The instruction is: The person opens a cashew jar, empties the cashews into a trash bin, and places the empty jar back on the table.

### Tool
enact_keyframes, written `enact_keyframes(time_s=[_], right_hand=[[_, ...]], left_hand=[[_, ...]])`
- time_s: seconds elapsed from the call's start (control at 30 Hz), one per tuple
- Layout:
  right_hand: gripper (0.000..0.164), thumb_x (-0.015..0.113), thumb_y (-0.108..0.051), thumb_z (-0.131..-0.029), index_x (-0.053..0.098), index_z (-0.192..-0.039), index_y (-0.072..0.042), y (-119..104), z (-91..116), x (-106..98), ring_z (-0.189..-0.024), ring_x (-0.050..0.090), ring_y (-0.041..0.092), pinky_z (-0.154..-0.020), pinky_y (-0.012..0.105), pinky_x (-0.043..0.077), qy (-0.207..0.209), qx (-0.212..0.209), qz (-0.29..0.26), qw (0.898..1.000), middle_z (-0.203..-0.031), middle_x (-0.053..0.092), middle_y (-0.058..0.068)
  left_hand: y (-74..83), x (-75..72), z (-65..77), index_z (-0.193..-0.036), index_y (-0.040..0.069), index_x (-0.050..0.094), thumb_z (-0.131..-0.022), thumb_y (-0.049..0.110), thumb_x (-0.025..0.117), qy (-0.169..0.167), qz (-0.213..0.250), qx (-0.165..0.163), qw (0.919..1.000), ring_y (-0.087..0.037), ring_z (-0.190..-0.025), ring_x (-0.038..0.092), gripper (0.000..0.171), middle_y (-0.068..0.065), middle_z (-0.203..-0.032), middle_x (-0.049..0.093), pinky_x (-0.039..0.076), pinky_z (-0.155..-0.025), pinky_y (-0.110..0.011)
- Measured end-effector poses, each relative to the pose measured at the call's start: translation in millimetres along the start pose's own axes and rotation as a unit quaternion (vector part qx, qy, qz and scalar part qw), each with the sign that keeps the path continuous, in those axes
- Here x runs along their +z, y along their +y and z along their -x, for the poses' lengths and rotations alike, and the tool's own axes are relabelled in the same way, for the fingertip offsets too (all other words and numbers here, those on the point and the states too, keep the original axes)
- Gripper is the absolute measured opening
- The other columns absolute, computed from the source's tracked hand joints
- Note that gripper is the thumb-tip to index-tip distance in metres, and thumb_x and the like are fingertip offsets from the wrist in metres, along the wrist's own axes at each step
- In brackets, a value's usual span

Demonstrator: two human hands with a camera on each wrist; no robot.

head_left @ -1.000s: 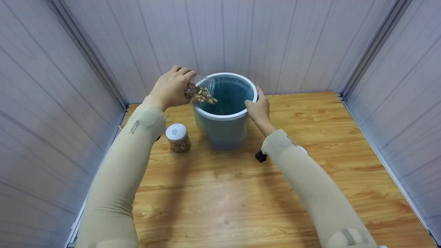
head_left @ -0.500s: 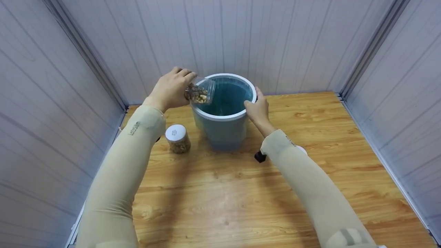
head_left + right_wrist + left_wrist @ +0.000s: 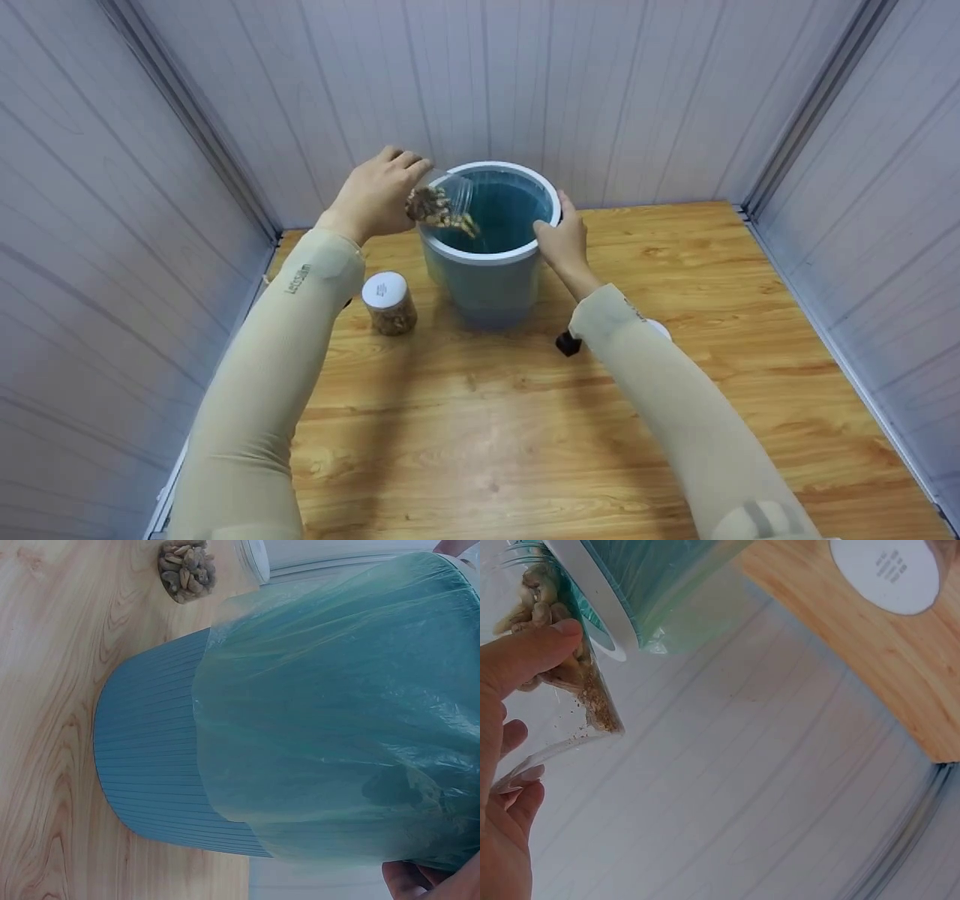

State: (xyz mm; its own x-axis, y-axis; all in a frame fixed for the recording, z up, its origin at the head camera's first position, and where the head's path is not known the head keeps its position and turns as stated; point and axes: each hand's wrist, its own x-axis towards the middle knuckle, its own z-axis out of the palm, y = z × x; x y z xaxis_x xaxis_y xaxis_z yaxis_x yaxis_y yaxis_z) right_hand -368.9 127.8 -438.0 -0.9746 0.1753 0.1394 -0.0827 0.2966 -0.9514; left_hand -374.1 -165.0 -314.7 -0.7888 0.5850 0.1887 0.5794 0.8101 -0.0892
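My left hand (image 3: 379,193) grips a clear plastic jar (image 3: 441,202), tipped on its side with its mouth over the left rim of a trash bin (image 3: 480,292). Brown and tan dried pieces (image 3: 544,604) fill part of the jar, and some spill from its mouth into the bin. Fine crumbs lie near the jar's base in the left wrist view. On the bin's right side my right hand (image 3: 564,238) holds the white rim, thumb on top and fingers outside. A thin teal bag (image 3: 330,712) lines the bin and hangs down over its outside. The bin's bottom is hidden.
A second jar (image 3: 390,304) with a white lid and similar pieces stands on the wooden surface (image 3: 480,427), left of the bin. A black object (image 3: 568,343) and a white round item (image 3: 660,328) lie partly behind the right sleeve. Pale panel walls (image 3: 517,90) surround the area.
Half a second ago the pieces lay inside the jar; now they slide out past its mouth, as they did a second ago. The right hand stays on the bin's rim.
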Motion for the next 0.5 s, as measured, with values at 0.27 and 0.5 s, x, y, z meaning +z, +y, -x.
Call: enact_keyframes(time_s=[0.27, 0.5], right_hand=[[0.074, 0.057, -0.007, -0.1, 0.031, -0.17, -0.001, -0.1, 0.3, 0.0, -0.158, 0.043, 0.04, -0.127, 0.054, 0.041, -0.004, 0.007, -0.007, 1.0, -0.174, 0.038, 0.019], [0.075, 0.057, -0.007, -0.099, 0.032, -0.169, 0.0, -0.8, -0.1, -0.3, -0.157, 0.044, 0.04, -0.127, 0.055, 0.041, -0.001, 0.005, -0.007, 1.0, -0.174, 0.038, 0.019]], left_hand=[[1.1, 0.1, -2.3, -0.156, 0.0, 0.054, -0.082, 0.012, 0.089, 0.001, -0.004, 0.004, 1.0, -0.044, -0.142, 0.053, 0.083, -0.023, -0.154, 0.06, 0.049, -0.12, -0.058], [3.5, -2.6, -3.4, -0.156, 0.0, 0.054, -0.083, 0.006, 0.088, -0.003, -0.019, 0.01, 0.9998, -0.045, -0.141, 0.053, 0.08, -0.024, -0.153, 0.061, 0.049, -0.12, -0.058]])
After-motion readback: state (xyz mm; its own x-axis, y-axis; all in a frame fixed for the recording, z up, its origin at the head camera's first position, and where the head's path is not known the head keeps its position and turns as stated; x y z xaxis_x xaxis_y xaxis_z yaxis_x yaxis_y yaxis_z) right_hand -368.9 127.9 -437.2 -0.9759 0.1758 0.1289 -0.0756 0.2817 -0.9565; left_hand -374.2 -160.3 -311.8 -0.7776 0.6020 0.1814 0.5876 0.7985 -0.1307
